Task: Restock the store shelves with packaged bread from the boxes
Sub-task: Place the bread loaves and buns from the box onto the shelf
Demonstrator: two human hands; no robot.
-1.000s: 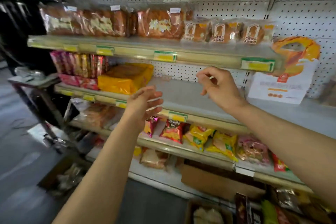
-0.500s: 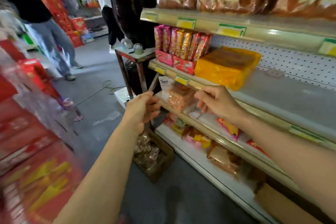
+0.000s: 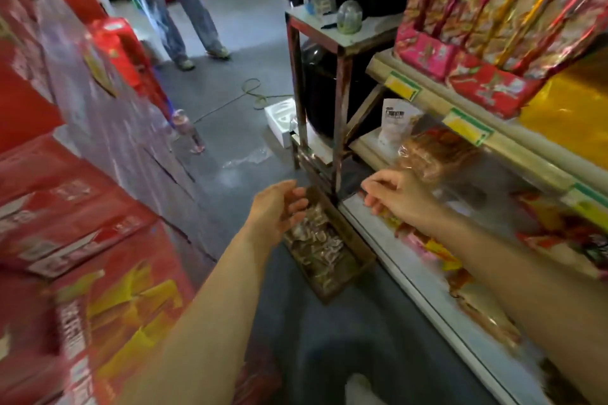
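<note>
Both the left hand (image 3: 279,207) and the right hand (image 3: 399,197) hang empty with loose fingers above the floor box (image 3: 353,242) at frame centre, whose cellophane-wrapped bread packs (image 3: 317,246) look light, squashy and slippery (best lifted by their sides, not squeezed).

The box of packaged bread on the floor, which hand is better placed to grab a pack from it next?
Probably the left hand. It hovers open right over the near end of the box, fingers toward the packs. The right hand is off to the side, over the bottom shelf edge.
</note>
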